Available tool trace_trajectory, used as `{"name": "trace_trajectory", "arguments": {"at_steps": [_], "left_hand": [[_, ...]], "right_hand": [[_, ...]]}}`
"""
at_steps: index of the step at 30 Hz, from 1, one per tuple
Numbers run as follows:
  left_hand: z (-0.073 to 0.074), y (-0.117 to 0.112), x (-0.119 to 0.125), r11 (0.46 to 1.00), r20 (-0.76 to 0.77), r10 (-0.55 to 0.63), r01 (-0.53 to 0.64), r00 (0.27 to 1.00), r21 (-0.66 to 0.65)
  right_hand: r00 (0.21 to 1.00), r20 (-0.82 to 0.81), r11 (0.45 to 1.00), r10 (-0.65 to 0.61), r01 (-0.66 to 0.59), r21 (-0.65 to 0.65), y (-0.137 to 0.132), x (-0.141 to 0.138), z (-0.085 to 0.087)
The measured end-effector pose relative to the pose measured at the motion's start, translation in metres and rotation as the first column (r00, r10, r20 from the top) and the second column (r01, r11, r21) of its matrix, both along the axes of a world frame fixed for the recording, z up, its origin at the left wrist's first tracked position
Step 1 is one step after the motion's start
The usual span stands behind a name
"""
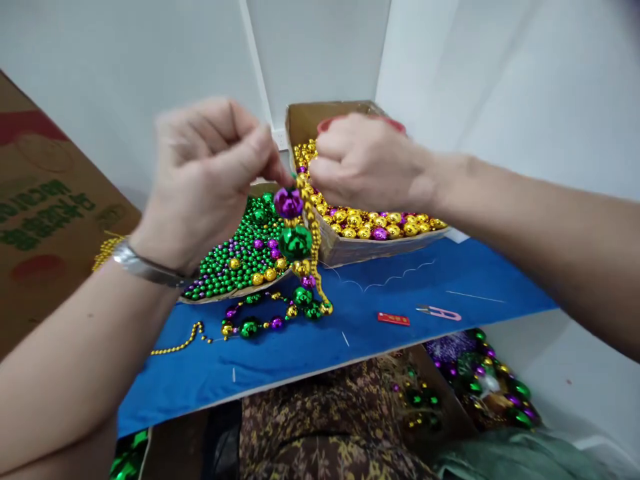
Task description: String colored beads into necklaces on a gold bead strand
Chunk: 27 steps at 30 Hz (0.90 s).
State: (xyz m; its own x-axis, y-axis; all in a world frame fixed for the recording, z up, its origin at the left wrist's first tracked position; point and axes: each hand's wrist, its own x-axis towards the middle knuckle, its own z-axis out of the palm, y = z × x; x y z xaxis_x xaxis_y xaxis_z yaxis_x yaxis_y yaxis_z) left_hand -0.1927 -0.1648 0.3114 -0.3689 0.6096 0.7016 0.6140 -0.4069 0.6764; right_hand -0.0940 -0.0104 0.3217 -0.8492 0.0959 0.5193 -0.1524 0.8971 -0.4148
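Observation:
A bead necklace [295,242] of purple, green and gold beads hangs over the blue cloth, its lower loop lying on it. My left hand [210,150], closed in a pinch, grips its upper end just above a large purple bead. Close by on the right is my right hand [365,160], closed with its fingers curled, slightly blurred; what it holds, if anything, is hidden. Behind the hands stand a box of mostly gold beads [380,250] and a box of green and purple beads [235,295].
On the blue cloth [300,357] lie pink thread snips [445,313], a small red packet [393,319], loose white thread [395,277] and a gold bead strand [183,345]. A large carton [55,200] stands at left. More beads [483,373] lie below the table edge at right.

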Motion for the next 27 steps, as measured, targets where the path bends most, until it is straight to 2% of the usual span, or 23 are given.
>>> {"name": "trace_trajectory", "arguments": {"at_steps": [1, 2, 3, 4, 5, 6, 8, 12, 14, 17, 20, 23, 25, 26, 27], "left_hand": [[-0.007, -0.001, -0.002, 0.999, 0.014, -0.043, 0.043, 0.999, -0.014], [-0.015, -0.002, -0.004, 0.997, 0.030, -0.070, 0.071, 0.997, -0.025], [-0.023, -0.004, -0.005, 0.996, 0.036, -0.081, 0.083, 0.996, -0.040], [-0.032, -0.004, -0.007, 0.995, 0.031, -0.076, 0.078, 0.997, -0.061], [-0.039, -0.005, -0.007, 0.994, 0.014, -0.060, 0.061, 0.998, -0.089], [-0.047, -0.006, -0.007, 0.991, -0.012, -0.040, 0.038, 0.999, -0.129], [-0.060, -0.006, -0.005, 0.975, -0.076, -0.008, -0.010, 0.997, -0.223], [-0.084, -0.003, 0.000, 0.939, -0.200, -0.017, -0.054, 0.980, -0.341], [-0.094, 0.000, 0.004, 0.924, -0.254, -0.034, -0.066, 0.967, -0.376], [-0.105, 0.005, 0.009, 0.912, -0.291, -0.043, -0.081, 0.956, -0.401], [-0.115, 0.010, 0.016, 0.902, -0.285, -0.022, -0.104, 0.958, -0.419], [-0.125, 0.016, 0.022, 0.892, -0.187, 0.058, -0.135, 0.981, -0.432], [-0.131, 0.020, 0.025, 0.903, 0.043, 0.140, -0.110, 0.989, -0.415], [-0.133, 0.022, 0.026, 0.917, 0.208, 0.172, -0.079, 0.963, -0.391], [-0.135, 0.024, 0.027, 0.933, 0.380, 0.187, -0.042, 0.906, -0.357]], "right_hand": [[0.999, 0.010, 0.979, 0.049, -0.050, 0.198, 0.003, -0.002, -0.009], [0.994, 0.026, 0.901, 0.109, -0.110, 0.420, 0.006, -0.003, -0.019], [0.987, 0.044, 0.787, 0.157, -0.152, 0.597, 0.009, -0.005, -0.030], [0.983, 0.041, 0.706, 0.181, -0.159, 0.690, 0.011, -0.006, -0.042], [0.982, 0.037, 0.655, 0.187, -0.152, 0.740, 0.014, -0.006, -0.053], [0.982, 0.045, 0.631, 0.181, -0.151, 0.761, 0.015, -0.006, -0.064], [0.983, 0.089, 0.648, 0.159, -0.172, 0.742, 0.017, -0.003, -0.083], [0.975, 0.174, 0.806, 0.140, -0.214, 0.552, 0.016, 0.010, -0.109], [0.969, 0.205, 0.868, 0.139, -0.219, 0.446, 0.016, 0.017, -0.118], [0.969, 0.216, 0.908, 0.120, -0.196, 0.371, 0.017, 0.025, -0.130], [0.985, 0.166, 0.890, 0.053, -0.122, 0.439, 0.017, 0.029, -0.139], [0.999, 0.026, 0.788, -0.038, 0.014, 0.615, 0.012, 0.033, -0.148], [0.994, -0.098, 0.704, -0.045, 0.101, 0.703, 0.006, 0.035, -0.154], [0.987, -0.154, 0.680, -0.042, 0.141, 0.720, 0.002, 0.037, -0.158], [0.978, -0.202, 0.676, -0.050, 0.182, 0.714, -0.002, 0.038, -0.162]]}}
